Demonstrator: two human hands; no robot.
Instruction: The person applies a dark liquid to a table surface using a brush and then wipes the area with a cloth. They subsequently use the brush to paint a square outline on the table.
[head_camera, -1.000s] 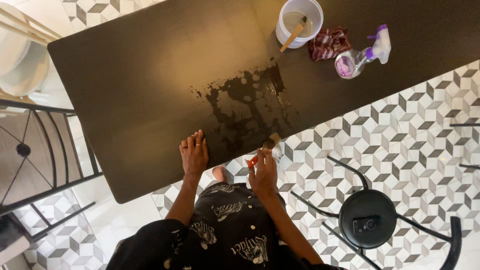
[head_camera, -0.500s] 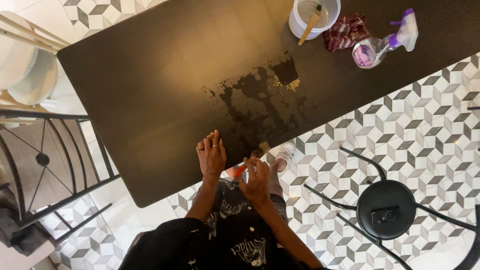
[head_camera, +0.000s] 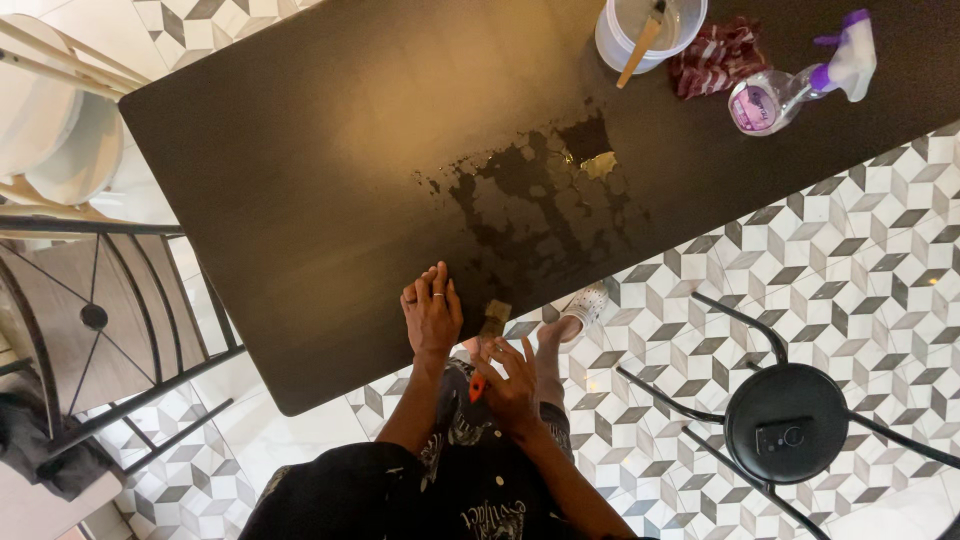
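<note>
My left hand (head_camera: 432, 312) lies flat, fingers apart, on the near edge of a long dark table (head_camera: 300, 150). My right hand (head_camera: 510, 378) grips a paintbrush (head_camera: 487, 337) with an orange handle. Its bristles touch the table's near edge, just right of my left hand. A wet, patchy area (head_camera: 540, 200) spreads over the tabletop beyond the brush.
At the table's far right stand a white bucket (head_camera: 650, 30) with a stick in it, a red patterned cloth (head_camera: 716, 58) and a spray bottle (head_camera: 795, 85) with a purple trigger. A black round stool (head_camera: 787, 423) stands at my right, a metal-framed chair (head_camera: 95, 300) at my left.
My right hand has moved the brush left along the table's near edge, closer to my left hand. The view has shifted a little; my left hand stays planted.
</note>
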